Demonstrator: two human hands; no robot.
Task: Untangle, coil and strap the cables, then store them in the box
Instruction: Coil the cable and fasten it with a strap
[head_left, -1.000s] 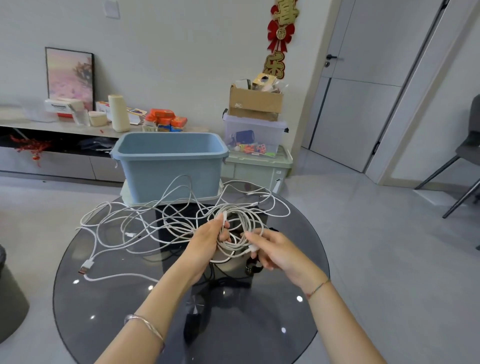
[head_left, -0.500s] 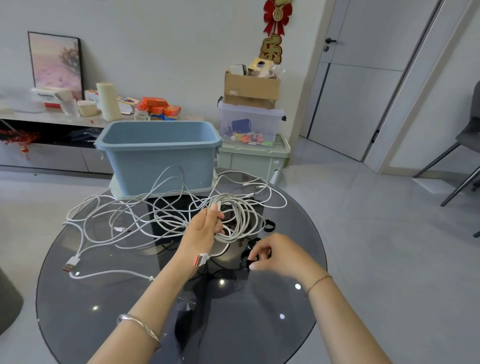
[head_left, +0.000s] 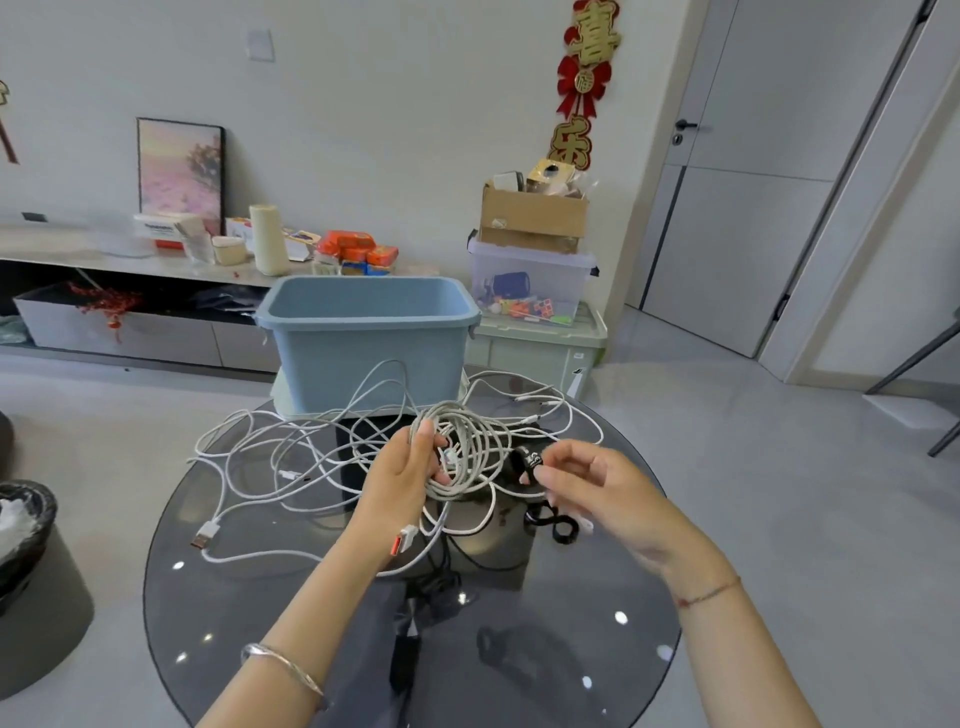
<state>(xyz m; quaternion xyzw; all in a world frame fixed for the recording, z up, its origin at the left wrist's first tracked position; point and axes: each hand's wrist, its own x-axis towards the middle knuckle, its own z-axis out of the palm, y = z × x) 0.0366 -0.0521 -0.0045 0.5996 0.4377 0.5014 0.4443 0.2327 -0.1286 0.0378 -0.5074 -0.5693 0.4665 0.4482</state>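
Glass table (head_left: 249, 613), round and dark, carries a blue box (head_left: 363, 358) at its far edge and a loose tangle of white cables (head_left: 270, 457) spread before it. The left hand (head_left: 400, 473) grips a coiled cable (head_left: 478, 447) above the table's middle, fingers curled through its loops, an orange-tipped plug (head_left: 402, 540) hanging by the wrist. Just right of the coil, the right hand (head_left: 597, 483) pinches a small black strap (head_left: 532, 461); more straps (head_left: 558, 525) lie on the glass beneath.
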